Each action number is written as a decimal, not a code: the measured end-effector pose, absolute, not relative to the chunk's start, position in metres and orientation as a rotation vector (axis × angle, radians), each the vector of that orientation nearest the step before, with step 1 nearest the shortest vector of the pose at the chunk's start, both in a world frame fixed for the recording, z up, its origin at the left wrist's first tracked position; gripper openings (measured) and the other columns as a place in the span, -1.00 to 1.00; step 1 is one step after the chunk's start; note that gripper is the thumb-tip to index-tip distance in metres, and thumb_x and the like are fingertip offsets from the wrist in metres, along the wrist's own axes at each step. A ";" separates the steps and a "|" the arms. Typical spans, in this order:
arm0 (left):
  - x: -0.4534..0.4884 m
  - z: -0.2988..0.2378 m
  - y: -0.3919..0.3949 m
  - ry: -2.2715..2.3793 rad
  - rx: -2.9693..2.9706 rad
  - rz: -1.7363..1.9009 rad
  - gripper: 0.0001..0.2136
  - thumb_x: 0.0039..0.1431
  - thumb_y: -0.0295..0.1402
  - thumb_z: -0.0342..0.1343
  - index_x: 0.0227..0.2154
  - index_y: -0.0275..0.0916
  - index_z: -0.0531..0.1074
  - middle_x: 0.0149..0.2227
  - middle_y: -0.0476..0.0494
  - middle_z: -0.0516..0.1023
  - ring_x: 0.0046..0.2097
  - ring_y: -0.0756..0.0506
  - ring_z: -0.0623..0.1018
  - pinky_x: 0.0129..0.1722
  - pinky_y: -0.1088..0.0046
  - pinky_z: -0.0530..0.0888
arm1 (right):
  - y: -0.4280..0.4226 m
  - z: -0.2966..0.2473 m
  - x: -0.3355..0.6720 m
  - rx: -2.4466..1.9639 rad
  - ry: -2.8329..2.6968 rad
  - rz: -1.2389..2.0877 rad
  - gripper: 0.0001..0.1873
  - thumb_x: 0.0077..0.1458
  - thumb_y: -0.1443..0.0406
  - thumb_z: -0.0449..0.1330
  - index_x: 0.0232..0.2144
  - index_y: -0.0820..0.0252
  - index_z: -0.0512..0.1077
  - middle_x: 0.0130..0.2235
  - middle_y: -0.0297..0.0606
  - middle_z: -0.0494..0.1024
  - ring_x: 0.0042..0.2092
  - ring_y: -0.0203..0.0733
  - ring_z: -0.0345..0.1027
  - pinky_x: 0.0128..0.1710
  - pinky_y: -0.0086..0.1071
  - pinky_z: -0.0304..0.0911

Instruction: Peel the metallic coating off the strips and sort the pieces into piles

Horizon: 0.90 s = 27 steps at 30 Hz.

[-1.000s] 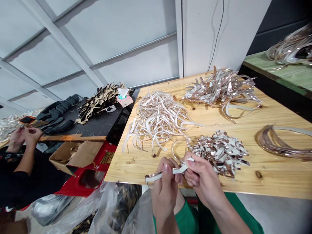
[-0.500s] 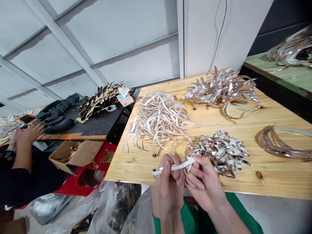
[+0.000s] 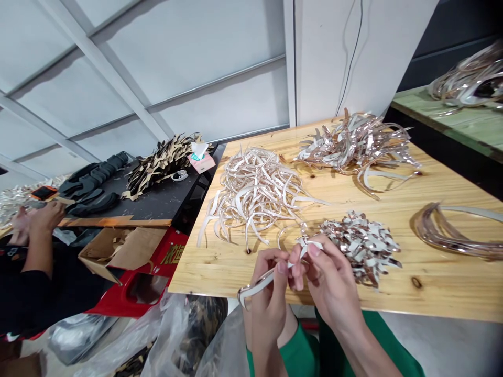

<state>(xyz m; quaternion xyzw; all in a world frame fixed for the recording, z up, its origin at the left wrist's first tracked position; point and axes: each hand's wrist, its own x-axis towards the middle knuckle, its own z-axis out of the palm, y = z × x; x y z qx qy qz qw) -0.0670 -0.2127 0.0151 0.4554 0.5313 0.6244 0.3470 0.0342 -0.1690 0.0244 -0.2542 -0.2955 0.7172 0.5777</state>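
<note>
Between my hands runs a narrow strip (image 3: 257, 287), white on one face and shiny rose-gold on the other. My left hand (image 3: 271, 293) is closed on it, with the strip's free end curling out to the left. My right hand (image 3: 330, 283) pinches the other end between thumb and fingers, near a small white piece. Just beyond my right hand lies a heap of short cut pieces (image 3: 365, 241) in the same white and rose-gold. A tangled pile of thin long strips (image 3: 259, 188) rests on the table, past my left hand.
The wooden table (image 3: 451, 293) also bears a bundle of shiny strips (image 3: 353, 141) at the back and a curved bundle (image 3: 444, 230) at the right. On the left, a co-worker's hands (image 3: 47, 217) are at a dark table (image 3: 157, 204) with a tissue box (image 3: 202, 161). An open cardboard box (image 3: 126, 251) sits below.
My left hand has shifted slightly and more of the strip now hangs out to its left. My right hand has turned a little on its end. The co-worker's hands have moved apart somewhat.
</note>
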 end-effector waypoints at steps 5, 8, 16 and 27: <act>-0.069 0.016 -0.212 1.396 1.232 1.583 -0.83 0.53 -0.18 0.07 -0.11 -0.11 0.49 -0.35 0.04 0.55 -0.35 -0.01 0.54 -0.27 0.50 0.46 | -0.169 0.022 0.034 -0.581 -0.658 1.656 -0.78 0.31 0.17 0.36 -0.38 0.08 0.52 -0.37 -0.34 0.57 -0.53 -0.30 0.34 -0.54 -0.42 0.31; -0.075 0.013 -0.215 1.401 1.294 1.459 -0.81 0.55 -0.18 0.04 -0.06 -0.12 0.49 -0.37 0.02 0.59 -0.34 -0.04 0.57 -0.24 0.48 0.46 | -0.169 0.023 0.036 -0.555 -0.666 1.659 -0.78 0.31 0.17 0.35 -0.38 0.09 0.53 -0.39 -0.35 0.57 -0.56 -0.33 0.31 -0.54 -0.42 0.31; -0.065 0.013 -0.219 1.560 1.256 1.716 -0.88 0.46 -0.26 0.17 -0.19 -0.16 0.52 -0.33 -0.02 0.57 -0.31 -0.04 0.56 -0.27 0.51 0.46 | -0.173 0.026 0.023 -0.645 -0.626 1.538 -0.80 0.33 0.16 0.36 -0.33 0.10 0.56 -0.38 -0.35 0.59 -0.55 -0.40 0.25 -0.50 -0.47 0.26; -0.056 0.011 -0.214 1.542 1.345 2.007 -0.92 0.46 -0.38 0.15 -0.19 -0.13 0.53 -0.30 -0.03 0.57 -0.26 -0.07 0.56 -0.20 0.45 0.49 | -0.170 0.030 0.014 -0.713 -0.190 1.809 -0.64 -0.06 0.21 0.62 -0.37 0.15 0.51 -0.42 -0.41 0.53 -0.52 -0.45 0.26 -0.55 -0.66 0.32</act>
